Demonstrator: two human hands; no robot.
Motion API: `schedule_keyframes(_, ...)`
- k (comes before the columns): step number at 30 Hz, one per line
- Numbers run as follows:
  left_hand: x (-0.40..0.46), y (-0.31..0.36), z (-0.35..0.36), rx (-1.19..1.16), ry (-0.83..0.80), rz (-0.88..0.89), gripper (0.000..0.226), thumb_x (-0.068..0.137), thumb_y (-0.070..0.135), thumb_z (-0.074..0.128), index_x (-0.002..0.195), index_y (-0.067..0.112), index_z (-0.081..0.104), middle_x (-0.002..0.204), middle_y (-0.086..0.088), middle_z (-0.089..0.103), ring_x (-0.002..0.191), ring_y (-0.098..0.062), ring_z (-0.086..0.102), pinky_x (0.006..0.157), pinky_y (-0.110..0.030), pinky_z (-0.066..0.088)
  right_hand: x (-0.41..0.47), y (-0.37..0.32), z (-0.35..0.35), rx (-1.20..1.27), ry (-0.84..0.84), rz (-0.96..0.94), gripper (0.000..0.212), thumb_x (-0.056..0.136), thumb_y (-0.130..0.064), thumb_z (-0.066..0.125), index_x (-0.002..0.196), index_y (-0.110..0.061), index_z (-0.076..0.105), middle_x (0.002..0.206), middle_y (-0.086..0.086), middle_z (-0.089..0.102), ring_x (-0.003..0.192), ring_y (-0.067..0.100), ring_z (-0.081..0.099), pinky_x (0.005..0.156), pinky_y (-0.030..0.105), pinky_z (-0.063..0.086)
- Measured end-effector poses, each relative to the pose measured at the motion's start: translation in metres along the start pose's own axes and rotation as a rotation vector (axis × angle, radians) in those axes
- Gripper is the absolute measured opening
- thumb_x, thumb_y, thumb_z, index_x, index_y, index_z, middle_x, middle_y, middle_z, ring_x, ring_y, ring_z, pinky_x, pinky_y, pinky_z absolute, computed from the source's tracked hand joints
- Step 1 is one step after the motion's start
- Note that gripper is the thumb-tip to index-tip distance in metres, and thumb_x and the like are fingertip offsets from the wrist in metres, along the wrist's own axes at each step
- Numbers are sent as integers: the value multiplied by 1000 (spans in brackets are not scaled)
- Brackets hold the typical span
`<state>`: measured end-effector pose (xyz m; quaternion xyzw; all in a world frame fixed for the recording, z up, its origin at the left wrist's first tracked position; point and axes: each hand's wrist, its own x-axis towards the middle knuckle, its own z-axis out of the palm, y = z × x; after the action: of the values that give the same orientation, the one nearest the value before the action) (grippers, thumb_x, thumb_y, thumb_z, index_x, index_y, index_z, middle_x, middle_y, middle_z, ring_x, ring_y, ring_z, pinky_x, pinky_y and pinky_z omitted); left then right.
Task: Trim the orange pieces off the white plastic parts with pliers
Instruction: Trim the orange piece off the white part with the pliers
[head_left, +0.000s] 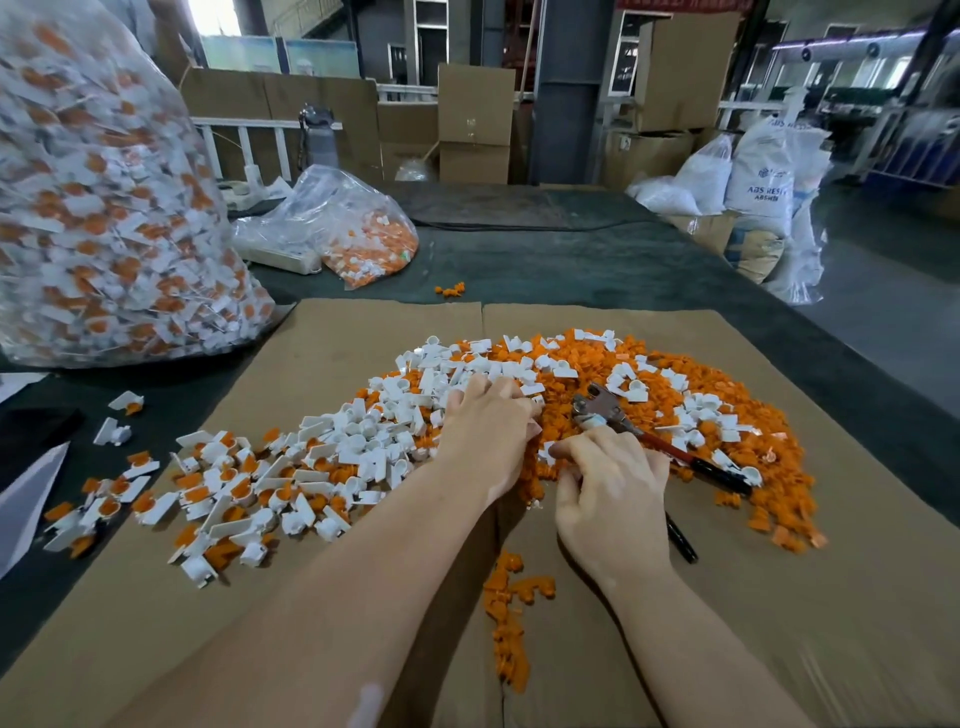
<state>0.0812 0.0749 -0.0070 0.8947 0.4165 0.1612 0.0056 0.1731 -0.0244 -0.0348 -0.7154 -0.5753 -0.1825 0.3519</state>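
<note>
reaching into the white parts (395, 415), your left hand (488, 431) curls on one. your right hand (613, 493) grips the pliers (602, 410). pick one with orange left, then snip close.

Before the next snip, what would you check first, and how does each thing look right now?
1. Pliers in the right hand: ok, held by the handles.
2. Pliers' jaws clear of fingers: ok.
3. Left hand has picked a white part: cannot tell, fingers are in the pile.
4. Part seated between the jaws: not ok.
5. Untrimmed parts within reach: ok, at left on the cardboard.
</note>
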Motion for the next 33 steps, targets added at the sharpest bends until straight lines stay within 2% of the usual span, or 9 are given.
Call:
schedule_keyframes(3,0,-2,1,-95,41,2,24,97,29,47,115,24,62,120,2,53,108,-17,37,88,-27,26,-1,-1,-3,61,-34,-84,12,70,-7,59,76,-14,67,80,-1,61,80,21,57,75,34,32)
schedule_keyframes(7,-7,-5,-5,-279,160,-32,11,93,19,55,99,18,65,103,3,57,94,-7,41,75,-14,25,-2,-3,-7,87,-124,-171,12,69,-19,62,79,-19,67,77,-7,63,77,16,58,78,37,36)
schedule_keyframes(11,-16,-6,-18,-467,271,-120,14,90,14,60,102,16,67,93,5,57,82,-4,47,74,-14,37,-2,-4,-6,44,-181,-190,16,67,-13,79,78,-17,69,76,-4,67,73,20,62,75,41,42)
schedule_keyframes(13,-23,-6,-22,-568,271,-181,19,90,14,61,107,17,67,91,6,56,75,-3,49,69,-8,37,-1,-4,-5,52,-194,-188,17,69,-9,79,80,-16,69,77,-3,68,74,21,63,74,39,44)
schedule_keyframes(16,-36,-3,-21,-684,223,-240,21,92,18,58,112,20,67,90,11,53,75,-1,52,68,1,36,0,-3,-6,146,-178,-175,23,76,-1,73,97,-8,69,88,4,67,83,21,64,76,36,51)
schedule_keyframes(20,-47,4,-12,-747,148,-274,9,92,24,58,99,26,63,93,6,62,85,-4,56,67,-6,37,1,-4,-8,200,-160,-139,38,80,8,66,116,-1,63,97,11,60,86,17,59,76,24,52)
schedule_keyframes(24,-54,8,-3,-823,131,-307,7,92,23,59,92,30,58,83,13,59,78,-1,55,65,-5,40,3,-3,-11,310,-157,-66,18,84,0,65,100,-5,68,94,4,59,83,8,55,73,11,47)
schedule_keyframes(28,-57,7,3,-896,139,-329,7,91,20,61,94,26,61,84,10,64,81,-6,61,71,-15,48,2,0,-12,457,-79,62,16,81,-3,68,95,-8,72,88,-1,68,82,5,62,78,10,48)
schedule_keyframes(33,-58,6,3,-954,144,-336,7,90,18,62,93,24,64,81,8,66,76,-3,63,66,-10,47,3,0,-10,561,-110,155,8,82,-9,68,88,-10,73,81,-7,69,77,4,64,71,16,51)
